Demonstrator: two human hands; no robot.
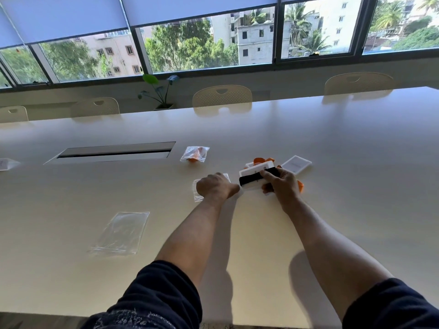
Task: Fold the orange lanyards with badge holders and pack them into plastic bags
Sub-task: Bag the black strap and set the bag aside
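Observation:
My right hand [280, 182] grips a white badge holder [254, 173] with a black band across it; bits of its orange lanyard [300, 186] show behind the hand. More orange lanyard [262, 160] and another white holder lie just beyond it. My left hand [215, 186] rests with curled fingers on a small clear plastic bag [198, 193], touching the holder's left end. A packed bag with an orange lanyard inside [195, 154] lies farther back. A larger empty plastic bag [122, 232] lies flat at the near left.
A white card [296, 163] lies right of the lanyards. A recessed cable slot [114, 151] sits in the cream table [356, 143] at the left. Another bag edge [7, 163] shows at far left. Chairs [222, 96] and a potted plant [161, 91] line the far side.

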